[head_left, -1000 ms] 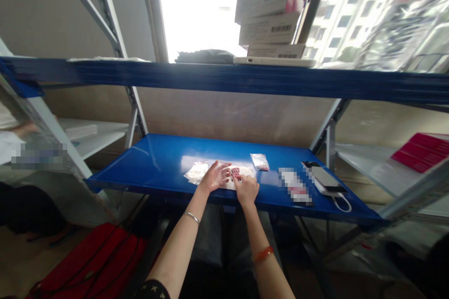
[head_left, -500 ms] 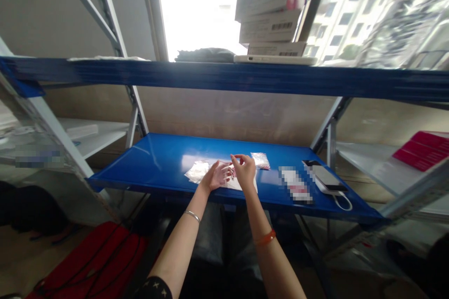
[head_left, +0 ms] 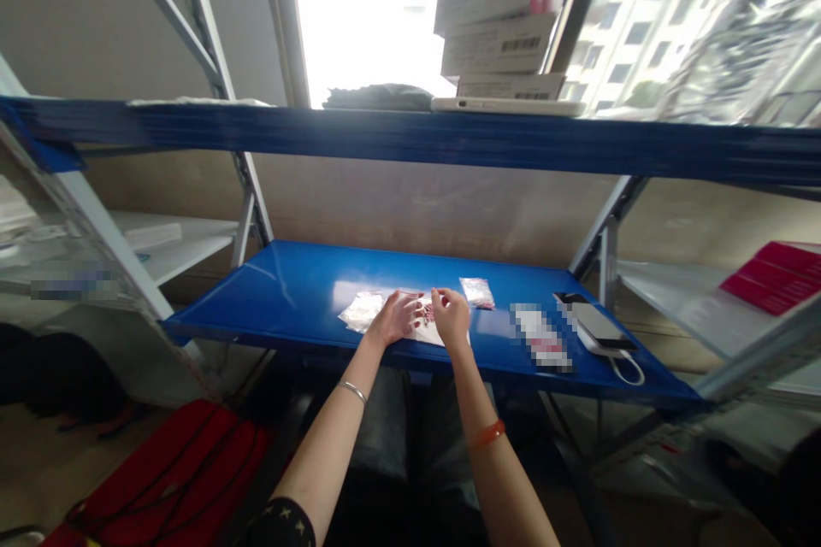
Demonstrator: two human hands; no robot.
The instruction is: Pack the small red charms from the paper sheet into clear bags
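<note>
Head view: plastic bag (head_left: pixel 431 332) lies between left hand (head_left: pixel 396 317) and right hand (head_left: pixel 451 316).

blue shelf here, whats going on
A person is working with both bare hands at a blue metal shelf. The left hand lies open over a clear plastic bag with small red bits at its middle, and the right hand is right beside those bits, its fingers curled toward them. A crumpled clear bag lies to the left, a small bag of red bits sits behind, and a flat gadget with a white cable lies to the right.
</note>
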